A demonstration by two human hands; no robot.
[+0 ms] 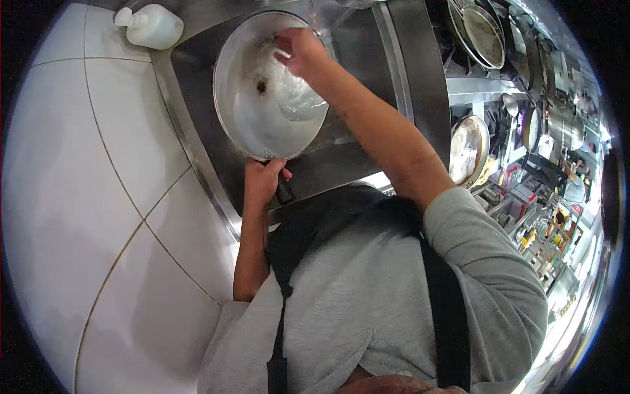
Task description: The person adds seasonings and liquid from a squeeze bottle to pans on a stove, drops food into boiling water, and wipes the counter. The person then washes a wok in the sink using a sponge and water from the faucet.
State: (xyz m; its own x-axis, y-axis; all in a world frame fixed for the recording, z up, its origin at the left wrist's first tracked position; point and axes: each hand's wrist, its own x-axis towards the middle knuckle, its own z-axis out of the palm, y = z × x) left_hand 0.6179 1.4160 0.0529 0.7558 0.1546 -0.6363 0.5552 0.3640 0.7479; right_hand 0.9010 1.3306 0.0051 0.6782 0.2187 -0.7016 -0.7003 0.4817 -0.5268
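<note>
A large round frying pan point(244, 111) is tilted over the sink, its pale inside facing me. Dark brown scorch marks show near its middle, and clear water pools on its right side. My left hand point(261, 180) is closed around the pan's black handle point(284, 192) at the near rim. Over the upper right part of the pan, my right hand point(303, 54) has its fingers curled down toward the inner surface. What those fingers hold, if anything, cannot be made out. Water point(318, 16) runs down just beyond the right hand.
The metal sink point(197, 85) surrounds the pan. A white pump bottle point(155, 27) stands at its far left corner, beside a white tiled wall point(111, 164). On the right are stove-top pans point(484, 36) and another pan point(467, 151). Another person point(575, 187) is farther off.
</note>
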